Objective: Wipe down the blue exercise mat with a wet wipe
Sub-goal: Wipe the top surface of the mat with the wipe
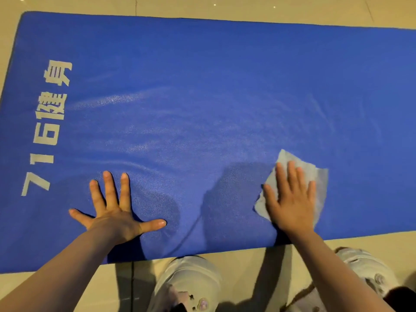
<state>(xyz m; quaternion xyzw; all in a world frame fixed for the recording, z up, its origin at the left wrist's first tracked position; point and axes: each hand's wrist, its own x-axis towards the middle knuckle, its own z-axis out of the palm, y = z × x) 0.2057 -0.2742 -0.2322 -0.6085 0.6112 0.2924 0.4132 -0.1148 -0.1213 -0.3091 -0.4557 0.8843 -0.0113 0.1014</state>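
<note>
Across most of the head view I see the blue exercise mat [225,75] lying flat on a pale tiled floor [292,10], its long side running left to right and its near edge just ahead of my two light-coloured shoes [186,282]. At the mat's left end I can read pale printed lettering [48,129], turned sideways, with the figures 716 followed by Chinese characters. Shiny streaks [126,102] cross the middle of the mat, and a further sheen shows toward the right, beyond the wipe. My left hand [114,215] is released, laid flat on the mat near its near edge, fingers spread wide and straight, thumb pointing right, holding nothing. My right hand [290,199] is also flat and unclenched, fingers straight and close together, pressing the wet wipe [319,188] down onto the mat. That wipe is a pale, crumpled sheet, lying on the near right part of the mat, well apart from the left hand; its edges stick out past my fingertips on the far side, to the right of the hand, and at the left by the thumb. Dark shadows [225,199] fall on the mat between the two hands. Both forearms reach in from the near edge of the view, the right one crossing over the right shoe.
</note>
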